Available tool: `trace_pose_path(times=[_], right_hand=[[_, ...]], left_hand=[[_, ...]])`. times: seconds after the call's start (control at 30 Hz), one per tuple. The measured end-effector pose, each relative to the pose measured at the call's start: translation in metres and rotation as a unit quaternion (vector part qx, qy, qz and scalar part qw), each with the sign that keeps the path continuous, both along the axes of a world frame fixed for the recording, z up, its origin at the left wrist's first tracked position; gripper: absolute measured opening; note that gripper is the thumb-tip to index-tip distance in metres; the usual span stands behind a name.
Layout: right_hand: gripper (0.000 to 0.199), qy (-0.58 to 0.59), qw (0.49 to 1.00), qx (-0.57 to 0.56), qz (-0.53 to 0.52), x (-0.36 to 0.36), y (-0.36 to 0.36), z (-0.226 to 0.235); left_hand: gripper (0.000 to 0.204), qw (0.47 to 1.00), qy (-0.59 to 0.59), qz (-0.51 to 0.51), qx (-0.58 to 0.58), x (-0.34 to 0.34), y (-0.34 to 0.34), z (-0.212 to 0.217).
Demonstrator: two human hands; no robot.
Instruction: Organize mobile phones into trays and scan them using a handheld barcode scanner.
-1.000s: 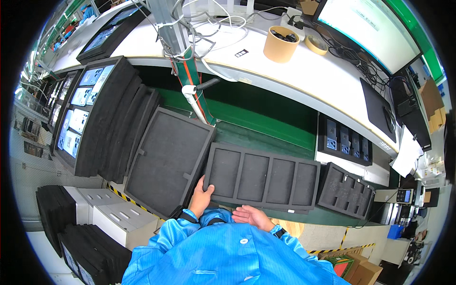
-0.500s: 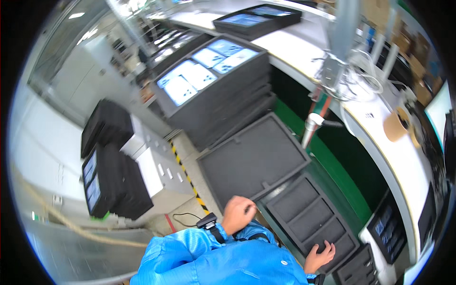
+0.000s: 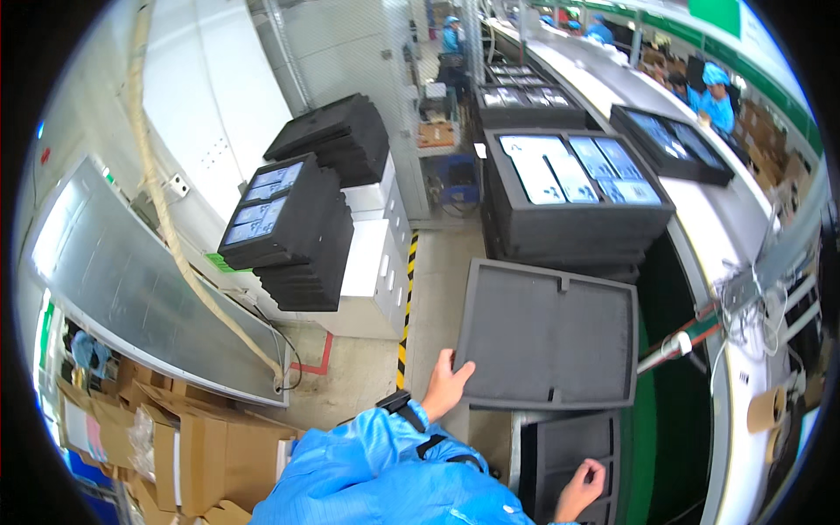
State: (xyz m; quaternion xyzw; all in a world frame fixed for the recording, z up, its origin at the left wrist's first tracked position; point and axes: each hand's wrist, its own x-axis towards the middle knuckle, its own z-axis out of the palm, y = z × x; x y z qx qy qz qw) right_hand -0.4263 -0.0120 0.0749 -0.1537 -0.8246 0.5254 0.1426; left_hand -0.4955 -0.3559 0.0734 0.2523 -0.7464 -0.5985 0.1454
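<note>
A shallow black foam tray point(image 3: 551, 337) with a raised rim lies in front of me, its inside bare. My left hand point(image 3: 446, 385) is at its left edge, with the thumb over the rim and the other fingers curled beside it, partly hidden. Nearer to me, a black tray with compartments point(image 3: 569, 437) sits partly under the shallow tray's near edge. My right hand point(image 3: 582, 492) hovers above this tray, fingers curled in, and nothing shows in them.
A tall stack of black trays point(image 3: 569, 229) with flat screen-like panels on top stands ahead. More stacked trays point(image 3: 302, 245) rest on white cabinets at left. A white bench point(image 3: 735, 262) runs along the right. Cardboard boxes point(image 3: 219, 455) lie at lower left. A co-worker point(image 3: 716, 105) is far right.
My view has swung left. My left hand has come onto the shallow tray's edge. My right hand, spread over the compartments before, has curled its fingers.
</note>
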Motion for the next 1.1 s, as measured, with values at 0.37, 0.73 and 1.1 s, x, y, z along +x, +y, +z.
trace_pose_path(times=[0.37, 0.73, 1.1], right_hand=[[0.014, -0.171, 0.956, -0.059, 0.23, 0.002, -0.18, 0.019], [0.016, -0.174, 0.956, -0.129, 0.197, -0.037, -0.287, 0.032], [0.014, -0.243, 0.953, -0.142, 0.111, -0.025, -0.305, 0.009]], left_hand=[[0.059, 0.906, 0.207, 0.092, 0.357, 0.054, -0.253, 0.064], [0.044, 0.876, 0.318, 0.295, 0.211, -0.099, -0.56, 0.158], [0.027, 0.897, 0.274, 0.31, 0.158, -0.22, -0.655, 0.221]])
